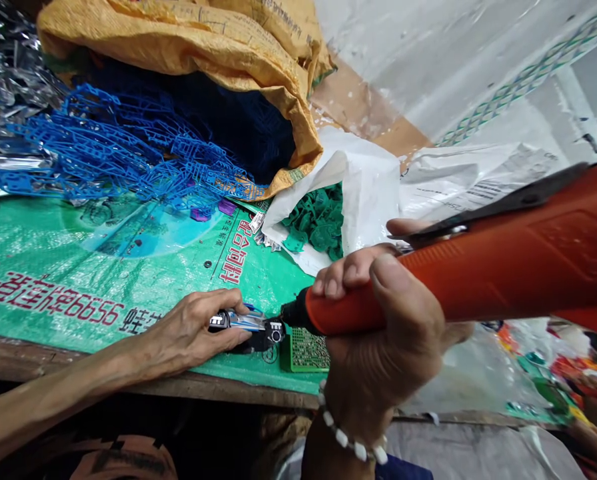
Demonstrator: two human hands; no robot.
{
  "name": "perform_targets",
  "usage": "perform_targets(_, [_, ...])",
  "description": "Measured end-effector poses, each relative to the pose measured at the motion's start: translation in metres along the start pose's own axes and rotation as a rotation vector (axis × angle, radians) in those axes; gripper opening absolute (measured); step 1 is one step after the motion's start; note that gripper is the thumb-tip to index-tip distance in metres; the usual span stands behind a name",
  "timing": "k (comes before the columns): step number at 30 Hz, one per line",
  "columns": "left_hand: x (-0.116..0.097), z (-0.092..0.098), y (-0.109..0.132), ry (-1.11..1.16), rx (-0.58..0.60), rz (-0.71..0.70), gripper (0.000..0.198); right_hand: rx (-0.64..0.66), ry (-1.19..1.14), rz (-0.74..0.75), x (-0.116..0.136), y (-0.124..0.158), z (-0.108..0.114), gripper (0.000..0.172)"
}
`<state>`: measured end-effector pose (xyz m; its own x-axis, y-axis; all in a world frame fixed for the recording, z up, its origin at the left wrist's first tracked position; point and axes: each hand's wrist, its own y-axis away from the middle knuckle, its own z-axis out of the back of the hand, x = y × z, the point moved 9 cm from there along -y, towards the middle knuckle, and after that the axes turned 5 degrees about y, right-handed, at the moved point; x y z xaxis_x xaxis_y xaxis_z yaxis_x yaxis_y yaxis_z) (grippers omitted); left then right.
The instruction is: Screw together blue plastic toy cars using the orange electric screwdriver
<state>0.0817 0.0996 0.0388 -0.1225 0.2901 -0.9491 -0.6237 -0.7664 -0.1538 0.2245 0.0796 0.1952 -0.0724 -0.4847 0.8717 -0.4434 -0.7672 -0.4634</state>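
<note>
My left hand (206, 327) is closed around a small toy car (251, 327), black with silver and blue parts, holding it down near the front of the green sheet (178, 267). A large red-orange electric screwdriver (458, 273) is gripped in my right hand (383, 320), its body running up to the right. Its black nose meets the right end of the car; the bit's exact contact is too small to make out. Just right of the car sits a green basket (291, 357) of small metal screws, partly hidden behind my right hand.
Blue plastic frames (128, 147) spill from a yellow woven sack (178, 47) at the back left, beside shiny silver parts (13, 73). A white bag (371, 193) holds green plastic pieces (321, 220). At the far right, another person's arm (596, 427) shows near colourful parts.
</note>
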Motion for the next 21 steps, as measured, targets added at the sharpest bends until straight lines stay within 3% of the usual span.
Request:
perform_targets(16, [0.0002, 0.0004, -0.0006, -0.058, 0.015, 0.029, 0.019, 0.023, -0.026, -0.008, -0.0009, 0.0023, -0.0001, 0.025])
perform_targets(21, [-0.0006, 0.0006, 0.0, -0.039, 0.03, 0.055, 0.02, 0.032, -0.017, -0.021, -0.0012, 0.0063, -0.0021, 0.032])
